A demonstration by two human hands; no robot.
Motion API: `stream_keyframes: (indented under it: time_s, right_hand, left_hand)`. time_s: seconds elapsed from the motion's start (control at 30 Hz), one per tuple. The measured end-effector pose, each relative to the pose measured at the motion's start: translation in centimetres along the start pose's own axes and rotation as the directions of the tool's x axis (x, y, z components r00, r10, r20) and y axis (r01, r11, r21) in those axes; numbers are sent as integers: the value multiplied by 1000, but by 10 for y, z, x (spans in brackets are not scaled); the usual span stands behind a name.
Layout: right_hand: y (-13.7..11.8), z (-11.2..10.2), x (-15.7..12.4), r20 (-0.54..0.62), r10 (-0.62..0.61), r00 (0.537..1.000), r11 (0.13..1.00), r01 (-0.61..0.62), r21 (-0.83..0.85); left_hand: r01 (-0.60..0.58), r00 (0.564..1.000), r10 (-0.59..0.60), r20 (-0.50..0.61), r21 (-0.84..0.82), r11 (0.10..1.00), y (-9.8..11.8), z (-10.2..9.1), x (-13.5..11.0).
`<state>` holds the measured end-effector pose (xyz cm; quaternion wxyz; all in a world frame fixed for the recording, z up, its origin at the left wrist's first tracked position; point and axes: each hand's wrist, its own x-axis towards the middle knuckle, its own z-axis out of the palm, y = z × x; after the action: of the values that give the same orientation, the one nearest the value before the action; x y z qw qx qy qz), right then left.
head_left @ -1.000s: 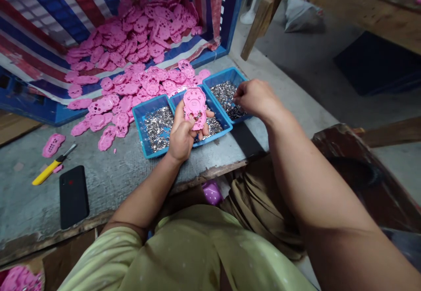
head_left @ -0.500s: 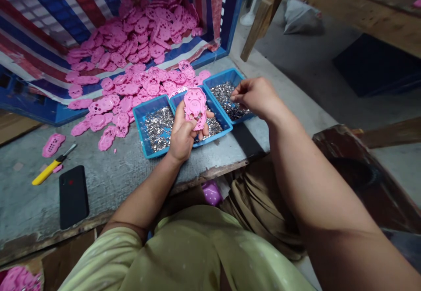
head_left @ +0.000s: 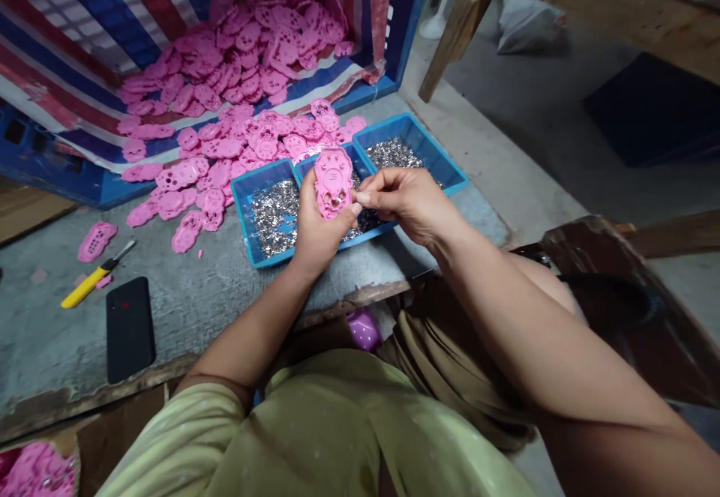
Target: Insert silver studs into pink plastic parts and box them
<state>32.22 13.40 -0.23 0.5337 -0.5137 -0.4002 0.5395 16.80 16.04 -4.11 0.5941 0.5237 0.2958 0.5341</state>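
Observation:
My left hand [head_left: 319, 229] is closed round a pink plastic casing [head_left: 334, 175] and holds it up over the blue bins. Small metal pieces show in the holes near the casing's lower end. My right hand [head_left: 406, 201] is pinched at the casing's lower right edge, close to my left thumb; whatever sits between its fingertips is too small to make out. Below the hands stand a left blue bin [head_left: 241, 216], a middle blue bin [head_left: 360, 158] and a right blue bin [head_left: 450, 171], all holding small shiny metal parts.
A heap of pink casings [head_left: 241, 55] spills from a crate with a striped lining [head_left: 106, 10] onto the worktable [head_left: 185, 279]. On the left lie a yellow-handled tool [head_left: 84, 291] and a black phone [head_left: 130, 330]. A wooden table leg [head_left: 450, 43] stands beyond the bins.
My right hand has moved left from the right bin to the casing's lower edge, its fingers still pinched. The left hand keeps the casing in nearly the same place, its thumb shifted right.

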Motion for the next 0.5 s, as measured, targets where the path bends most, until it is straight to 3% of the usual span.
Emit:
stream_keyframes:
  time_s: [0.27, 0.5]
  right_hand:
    - [0, 4, -2, 35, 36, 999, 999, -36, 9]
    - [-1, -7, 1, 65, -189, 980, 947, 199, -253]
  left_hand:
    - [16, 1000, -16, -16, 51, 999, 3, 1, -2]
    - [-7, 998, 15, -56, 138, 990, -1, -1, -3]
